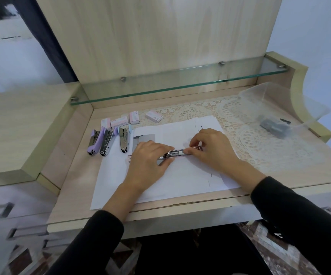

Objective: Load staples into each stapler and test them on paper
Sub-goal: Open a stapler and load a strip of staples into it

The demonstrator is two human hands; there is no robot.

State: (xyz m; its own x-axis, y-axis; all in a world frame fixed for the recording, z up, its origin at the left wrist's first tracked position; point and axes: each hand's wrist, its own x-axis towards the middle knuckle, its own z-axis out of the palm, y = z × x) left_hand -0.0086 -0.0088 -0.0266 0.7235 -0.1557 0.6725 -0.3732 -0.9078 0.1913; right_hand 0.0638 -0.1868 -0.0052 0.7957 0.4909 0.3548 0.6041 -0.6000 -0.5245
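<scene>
Lying flat on the paper (180, 185), long axis running left to right, the open stapler (177, 152) is held at both ends: the left hand (148, 161) grips its left half while the right hand (210, 149) pinches its right end, seemingly the nearer one to feed the staple channel.

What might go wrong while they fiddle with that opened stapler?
The right hand pinches the open stapler right at its metal tray, so the sprung part could snap onto a fingertip. If the left hand loosens, the stapler may skid on the loose paper beneath it.
</scene>
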